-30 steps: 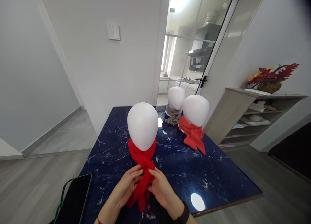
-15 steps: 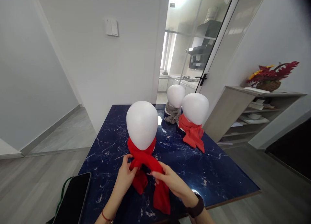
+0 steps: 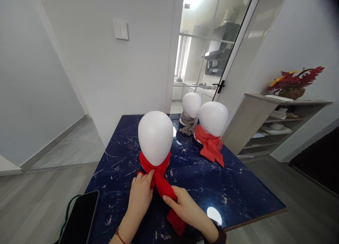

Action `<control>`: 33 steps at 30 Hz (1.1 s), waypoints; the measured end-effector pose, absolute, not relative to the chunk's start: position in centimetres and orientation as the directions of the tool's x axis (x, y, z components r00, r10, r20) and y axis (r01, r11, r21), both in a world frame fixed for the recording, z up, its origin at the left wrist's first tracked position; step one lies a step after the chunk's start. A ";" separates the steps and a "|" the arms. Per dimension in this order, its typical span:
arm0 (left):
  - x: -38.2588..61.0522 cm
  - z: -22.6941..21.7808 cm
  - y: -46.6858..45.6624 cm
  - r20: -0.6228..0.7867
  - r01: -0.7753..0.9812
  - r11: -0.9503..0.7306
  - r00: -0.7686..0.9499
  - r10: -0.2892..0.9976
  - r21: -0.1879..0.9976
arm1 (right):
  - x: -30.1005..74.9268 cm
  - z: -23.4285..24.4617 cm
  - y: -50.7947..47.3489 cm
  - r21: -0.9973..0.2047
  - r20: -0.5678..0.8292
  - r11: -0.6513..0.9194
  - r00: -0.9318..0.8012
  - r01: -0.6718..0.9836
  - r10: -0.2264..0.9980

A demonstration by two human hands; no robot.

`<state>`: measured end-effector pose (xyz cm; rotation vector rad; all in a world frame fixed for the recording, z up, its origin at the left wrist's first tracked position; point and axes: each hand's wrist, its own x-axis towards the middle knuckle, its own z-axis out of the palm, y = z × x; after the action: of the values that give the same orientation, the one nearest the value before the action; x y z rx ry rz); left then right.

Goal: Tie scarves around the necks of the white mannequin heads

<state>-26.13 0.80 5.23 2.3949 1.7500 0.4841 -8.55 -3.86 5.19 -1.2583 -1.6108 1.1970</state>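
A bright red scarf [image 3: 162, 183] is wrapped round the neck of a white mannequin head [image 3: 155, 138] at the near middle of the table. My left hand [image 3: 141, 191] is closed on the scarf just under the head's chin, its fingertips partly hidden in the cloth. With thumb and fingers, my right hand [image 3: 184, 206] grips the scarf's right-hand tail, lower and closer to me. The end of that tail hangs below my right hand, over the dark tabletop. Most of the other tail is hidden behind my left hand.
On the blue marbled table [image 3: 127, 148], a head with a coral scarf [image 3: 212, 148] and one with a grey scarf [image 3: 189, 124] stand at the back right. A black phone [image 3: 79, 217] lies at the left edge. Right of the table is a shelf unit [image 3: 280, 127].
My left hand has turned over and closed on the scarf under the chin. My right hand has drawn its tail down toward me. The left tail's end is now hidden.
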 end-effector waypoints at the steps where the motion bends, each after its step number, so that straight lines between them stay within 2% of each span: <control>1: -26.1 5.3 0.9 0.187 0.911 -0.317 0.274 0.943 0.262 | -8.5 5.3 -4.2 -0.968 -0.009 0.039 -0.193 0.248 0.981; 4: -25.8 5.6 1.1 0.229 0.922 -0.322 0.273 0.934 0.214 | -8.7 5.2 -5.2 -0.983 -0.139 -0.129 -0.070 0.132 0.988; 6: -25.6 5.9 1.1 0.266 0.925 -0.321 0.262 0.928 0.206 | -9.0 4.5 -5.2 -0.982 -0.173 -0.166 -0.082 0.085 0.981; 11: -25.3 6.0 0.5 0.336 0.923 -0.292 0.200 0.920 0.249 | -9.6 2.4 -1.8 -0.960 0.013 0.079 -0.240 0.267 0.971; 13: -25.1 6.1 0.3 0.347 0.923 -0.258 0.152 0.926 0.284 | -9.6 2.1 0.2 -0.940 0.035 0.115 -0.244 0.321 0.969; 15: -24.8 6.3 0.0 0.349 0.921 -0.231 0.115 0.930 0.314 | -9.6 2.0 1.9 -0.943 0.055 0.130 -0.242 0.307 0.969; 20: -24.3 6.5 -0.1 0.364 0.900 -0.235 0.094 0.927 0.368 | -10.8 1.7 3.9 -0.994 0.049 0.065 -0.179 0.082 0.983; 23: -24.5 5.8 0.2 0.345 0.855 -0.272 0.119 0.931 0.441 | -11.7 1.0 4.0 -0.995 0.082 0.078 -0.059 -0.069 0.995; 27: -24.9 4.6 0.4 0.314 0.805 -0.271 0.112 0.943 0.528 | -11.9 0.3 3.8 -0.990 0.134 0.140 0.123 -0.036 0.983; 29: -25.0 4.0 0.4 0.276 0.785 -0.241 0.093 0.957 0.571 | -11.9 0.2 3.7 -0.989 0.116 0.124 0.103 -0.076 0.988; 33: -25.0 3.2 0.3 0.245 0.761 -0.235 0.104 0.964 0.604 | -12.0 0.8 3.6 -0.959 0.062 0.063 0.011 -0.277 0.998</control>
<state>-24.96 0.28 3.21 2.0621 1.6963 0.8700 -11.97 3.60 0.81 -0.9569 -1.0284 1.2818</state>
